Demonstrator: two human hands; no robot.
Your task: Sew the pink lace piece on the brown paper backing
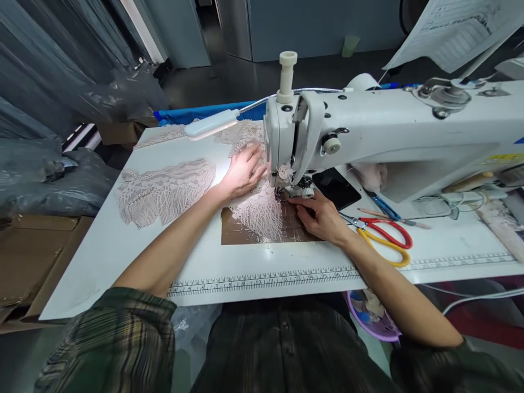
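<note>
A pale pink lace piece (pixel 262 215) lies under the needle of the white sewing machine (pixel 282 142), partly over a brown sheet (pixel 233 232). My left hand (pixel 245 170) rests flat on the lace left of the needle, fingers stretched out and slightly spread. Close to the right side of the presser foot is my right hand (pixel 317 215), its index finger reaching toward the needle and its thumb below. Whether those fingertips pinch anything is too small to make out. Another lace piece (pixel 167 191) lies flat at the left.
Red and yellow-handled scissors (pixel 387 234), a black phone (pixel 336 188) and a pencil (pixel 374 214) lie right of my right hand. A lamp (pixel 213 124) hangs over the table's far side. A printed ruler (pixel 262 281) runs along the front edge. Below stands a purple basket (pixel 374 327).
</note>
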